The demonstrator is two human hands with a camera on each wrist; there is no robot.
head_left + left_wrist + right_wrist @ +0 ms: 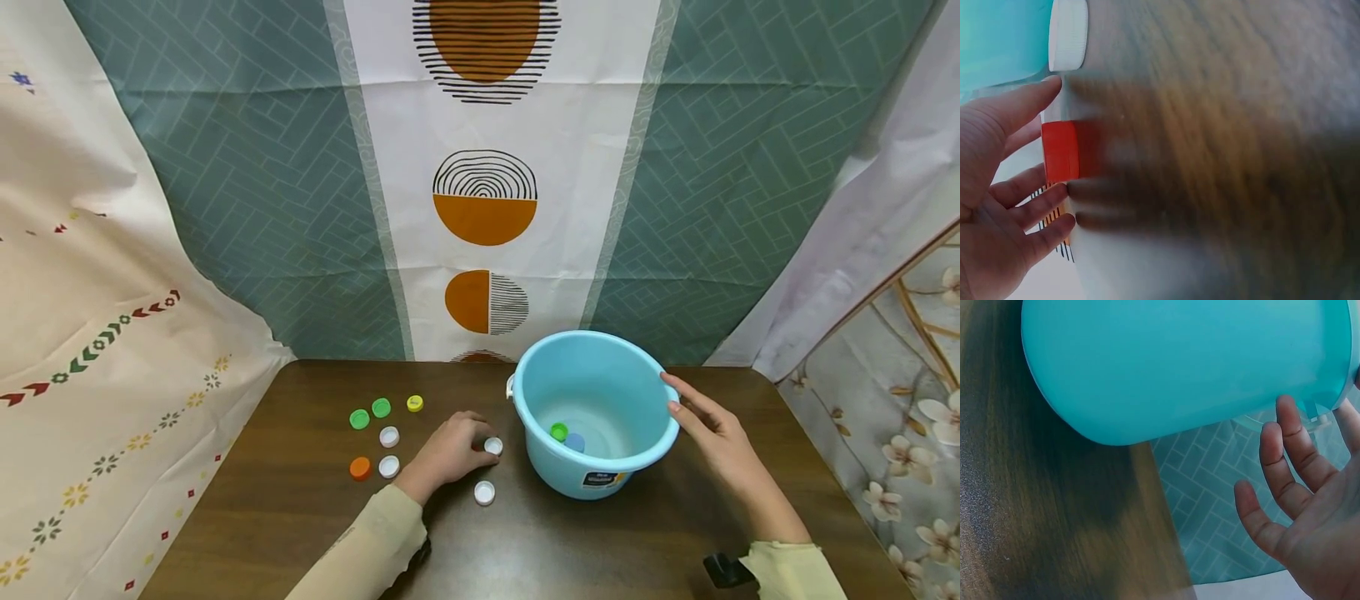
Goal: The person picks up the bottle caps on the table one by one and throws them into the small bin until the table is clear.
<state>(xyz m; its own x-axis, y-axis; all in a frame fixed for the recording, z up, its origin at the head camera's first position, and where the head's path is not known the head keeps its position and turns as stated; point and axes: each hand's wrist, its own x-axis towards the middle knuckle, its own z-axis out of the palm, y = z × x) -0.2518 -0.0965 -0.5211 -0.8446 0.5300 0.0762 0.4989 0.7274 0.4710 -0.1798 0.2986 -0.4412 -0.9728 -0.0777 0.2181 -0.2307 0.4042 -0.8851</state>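
Note:
My left hand (453,450) is low over the table, thumb and forefinger tips on either side of a white bottle cap (492,446), pinching it. In the left wrist view a red cap (1060,150) stands beside the fingers; the hand hides it from the head view. Another white cap (484,493) lies nearer me. To the right stands a light blue bucket (555,467), with a green cap (558,432) and a blue cap (574,442) inside. The thumb and forefinger of my right hand (720,437) touch its right rim, while the other fingers (1271,447) extend apart from its wall.
Left of my left hand lie two green caps (359,419), a yellow cap (415,403), two white caps (388,437) and an orange cap (360,468). The brown wooden table (300,500) ends at a patterned curtain (480,125) behind.

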